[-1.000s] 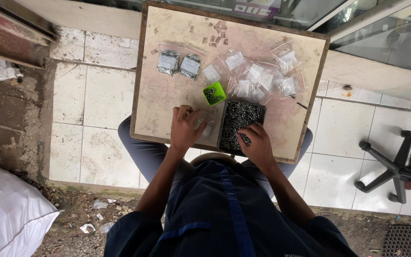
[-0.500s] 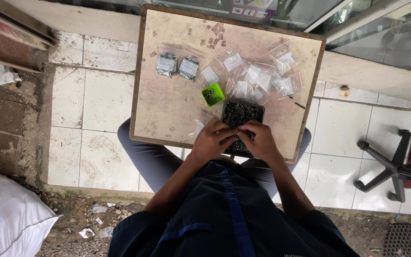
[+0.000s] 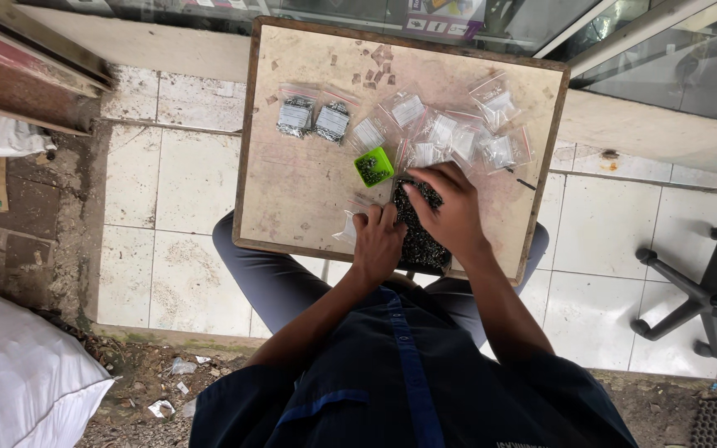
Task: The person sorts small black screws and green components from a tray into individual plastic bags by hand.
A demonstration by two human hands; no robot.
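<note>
A square wooden board [image 3: 292, 199] lies across my lap. On its near right part sits a dark heap of small metal screws [image 3: 421, 245]. My left hand [image 3: 378, 242] is curled at the heap's left edge and grips a small clear plastic bag [image 3: 348, 229]. My right hand [image 3: 451, 209] lies over the heap with its fingertips bent down onto the far end; what is under them is hidden. Just beyond the hands stands a small green cup [image 3: 373, 167] with dark screws in it.
Two clear bags filled with screws [image 3: 314, 119] lie at the board's far left. Several more small bags [image 3: 458, 141] are spread at the far right, with a thin dark stick [image 3: 523, 181] beside them. A black chair base [image 3: 695, 290] stands at the right, a white sack [image 3: 10, 382] at the lower left.
My right hand has reached forward from the heap's near end to its far end. My left hand moved from the board's middle to the heap's left edge with the bag.
</note>
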